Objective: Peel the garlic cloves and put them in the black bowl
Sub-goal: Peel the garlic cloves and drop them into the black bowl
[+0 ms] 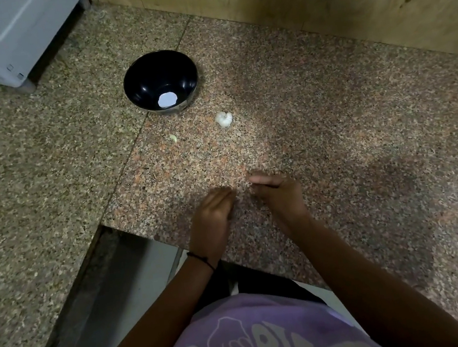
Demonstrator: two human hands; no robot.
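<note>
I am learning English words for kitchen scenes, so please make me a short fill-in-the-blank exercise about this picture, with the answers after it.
1. The bowl on the granite is ____ in colour.
2. The white garlic bulb lies to the ____ of the loose clove.
3. A thin dark band circles the person's ____ wrist.

Missing words: black; right; left.

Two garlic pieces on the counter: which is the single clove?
The small yellowish clove, lying left of the white garlic bulb. The bulb is larger and lumpy, with several cloves clustered together.
</note>
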